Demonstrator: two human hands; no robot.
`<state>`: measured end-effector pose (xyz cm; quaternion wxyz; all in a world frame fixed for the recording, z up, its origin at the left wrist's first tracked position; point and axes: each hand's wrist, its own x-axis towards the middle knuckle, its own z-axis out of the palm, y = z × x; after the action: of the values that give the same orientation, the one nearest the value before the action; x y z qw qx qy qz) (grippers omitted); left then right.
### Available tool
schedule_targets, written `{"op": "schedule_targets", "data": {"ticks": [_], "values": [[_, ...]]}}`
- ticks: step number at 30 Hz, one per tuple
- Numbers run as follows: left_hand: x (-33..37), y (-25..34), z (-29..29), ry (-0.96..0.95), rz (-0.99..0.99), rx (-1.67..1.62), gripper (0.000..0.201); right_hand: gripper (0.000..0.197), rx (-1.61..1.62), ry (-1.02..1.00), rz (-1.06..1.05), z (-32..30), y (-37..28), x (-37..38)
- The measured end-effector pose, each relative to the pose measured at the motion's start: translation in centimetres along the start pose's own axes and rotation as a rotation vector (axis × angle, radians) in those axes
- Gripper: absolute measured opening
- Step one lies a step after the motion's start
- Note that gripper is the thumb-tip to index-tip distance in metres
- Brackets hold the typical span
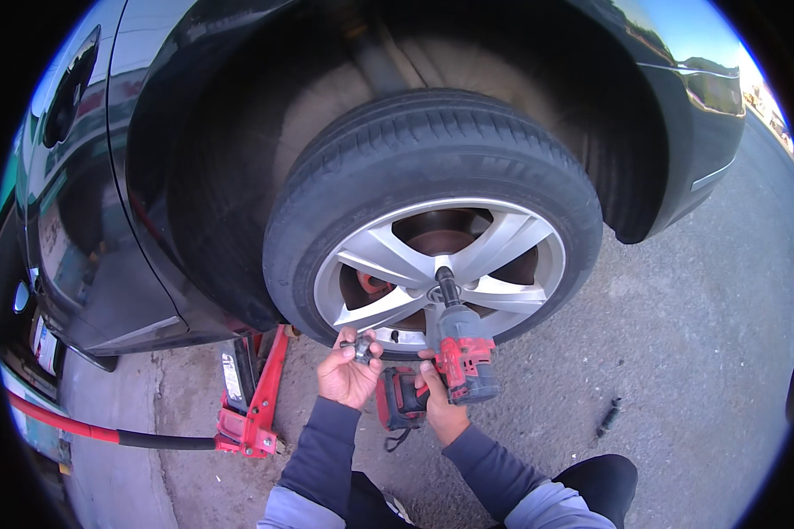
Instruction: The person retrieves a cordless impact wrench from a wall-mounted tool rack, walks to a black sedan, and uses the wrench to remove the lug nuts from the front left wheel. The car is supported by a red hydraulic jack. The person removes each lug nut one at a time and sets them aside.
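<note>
A silver five-spoke wheel with a black tire sits in the arch of a dark car. My right hand is closed around the grip of a red and black cordless impact wrench. The wrench's long dark socket points into the wheel near its hub; whether it sits on a bolt is hard to make out. Beside the tire's lower edge, my left hand, palm up, has its fingers curled around a few small metal lug bolts.
A red floor jack stands under the car at left, its long handle reaching out leftward. On the asphalt at right lies a dark tool or socket piece. The car's body curves around the wheel.
</note>
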<state>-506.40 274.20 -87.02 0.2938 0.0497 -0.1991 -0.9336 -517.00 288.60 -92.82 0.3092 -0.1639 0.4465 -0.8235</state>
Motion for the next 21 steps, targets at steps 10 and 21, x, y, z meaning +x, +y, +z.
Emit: {"op": "schedule_targets", "data": {"ticks": [10,21], "values": [[1.0,-1.1,0.8,0.194,0.005,-0.092,0.023,0.033,-0.911,-0.015,-0.432,-1.3,-0.1,2.1],[2.7,-4.8,2.7,0.504,-0.235,0.23,0.026,0.072,-0.789,-0.137,-0.284,-4.8,-1.5,3.3]]}}
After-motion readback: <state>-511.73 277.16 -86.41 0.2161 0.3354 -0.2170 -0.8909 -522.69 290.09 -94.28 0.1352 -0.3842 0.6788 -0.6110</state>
